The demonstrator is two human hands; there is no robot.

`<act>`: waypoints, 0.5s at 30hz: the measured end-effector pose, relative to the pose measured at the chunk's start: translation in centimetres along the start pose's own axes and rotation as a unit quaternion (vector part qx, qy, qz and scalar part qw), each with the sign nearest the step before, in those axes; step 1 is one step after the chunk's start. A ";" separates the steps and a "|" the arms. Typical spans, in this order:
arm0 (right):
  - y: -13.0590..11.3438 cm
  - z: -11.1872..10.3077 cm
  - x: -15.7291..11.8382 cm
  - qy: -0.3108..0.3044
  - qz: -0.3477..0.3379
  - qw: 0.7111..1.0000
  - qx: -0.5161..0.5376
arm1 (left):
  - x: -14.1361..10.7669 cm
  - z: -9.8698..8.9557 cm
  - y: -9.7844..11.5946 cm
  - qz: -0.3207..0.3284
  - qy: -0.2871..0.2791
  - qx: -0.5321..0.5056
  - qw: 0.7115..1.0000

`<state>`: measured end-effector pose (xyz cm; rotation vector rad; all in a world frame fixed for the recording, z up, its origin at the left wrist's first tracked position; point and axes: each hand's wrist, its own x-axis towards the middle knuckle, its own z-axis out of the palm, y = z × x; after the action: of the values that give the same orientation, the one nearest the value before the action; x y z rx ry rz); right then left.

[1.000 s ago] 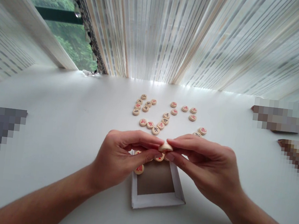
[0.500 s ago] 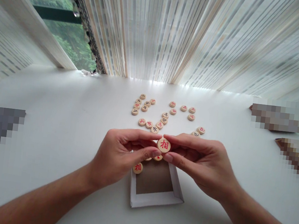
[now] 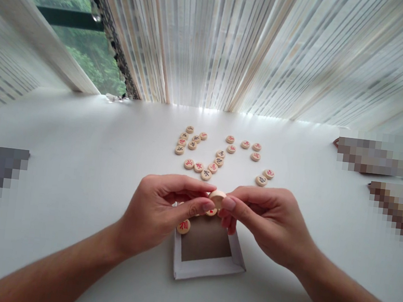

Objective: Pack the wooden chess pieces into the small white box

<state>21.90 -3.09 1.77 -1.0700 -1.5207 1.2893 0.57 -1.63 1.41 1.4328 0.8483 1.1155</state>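
Observation:
One round wooden Chinese chess piece (image 3: 217,200) is pinched between my left hand (image 3: 169,210) and my right hand (image 3: 269,222), its plain side turned toward me. Both hands are closed, thumbs and fingers on the piece's edges. Below them lies a shallow white box (image 3: 206,268) with a brown bottom. A chess piece with a red character (image 3: 183,225) rests at the box's left rim. Another red-marked piece (image 3: 211,211) shows just under the held one, partly covered by my fingers. More pieces near the box's far side are mostly hidden.
Several red and black chess pieces (image 3: 206,174) lie scattered on the white table (image 3: 74,180) beyond my hands. Two more (image 3: 261,180) sit to the right. Blurred-out objects stand at the left and right edges. Striped curtains (image 3: 205,49) and a window (image 3: 82,50) border the far side.
The held chess piece has been turned, so its red character no longer faces me. My right fingers have shifted around it. The view has moved slightly.

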 end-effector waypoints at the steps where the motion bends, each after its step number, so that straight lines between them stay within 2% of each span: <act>1: 0.0 0.0 0.0 -0.004 0.011 1.000 0.001 | 0.0 0.0 0.0 -0.004 -0.002 -0.003 1.000; 7: 0.1 0.1 0.0 -0.026 0.058 0.997 0.033 | -0.2 0.2 -0.4 0.014 -0.036 -0.008 0.999; 15: -0.1 0.6 -0.3 -0.024 0.108 0.983 0.146 | -0.3 0.2 -0.5 0.028 -0.049 0.035 0.998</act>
<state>21.37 -3.52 1.81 -1.0370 -1.2242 1.6422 0.69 -1.93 0.89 1.5655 0.7883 1.0567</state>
